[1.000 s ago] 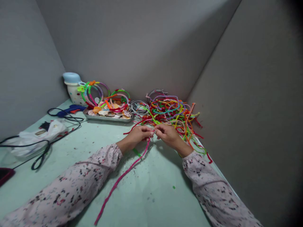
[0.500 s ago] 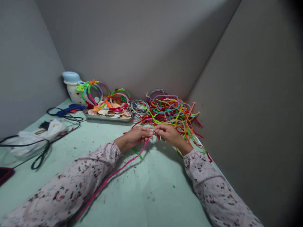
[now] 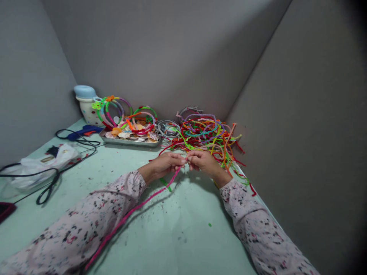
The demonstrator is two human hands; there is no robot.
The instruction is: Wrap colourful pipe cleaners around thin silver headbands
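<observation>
A long pink fuzzy strand (image 3: 149, 198) runs from my fingertips down and left, past my left sleeve to the bottom of the view. My left hand (image 3: 169, 162) pinches it near its upper end. Close against it, my right hand (image 3: 200, 161) is closed in a pinch at the same end, fingertips nearly touching the left ones. A short green piece (image 3: 165, 184) lies beneath my left wrist. Just beyond the hands is a tangled pile of colourful fuzzy strands (image 3: 206, 133).
At the back left, a metal tray (image 3: 132, 143) holds shells and fuzzy-wrapped hoops, beside a blue-lidded container (image 3: 88, 107). A blue glue gun (image 3: 83, 132), black cable, white plastic bag (image 3: 43, 168) and dark red object (image 3: 6, 211) lie left. Grey walls enclose the table (image 3: 177, 236).
The pink strand's lower end has shifted slightly left and down. Both hands stay pinched together in nearly the same place. The whole view has shifted slightly.
</observation>
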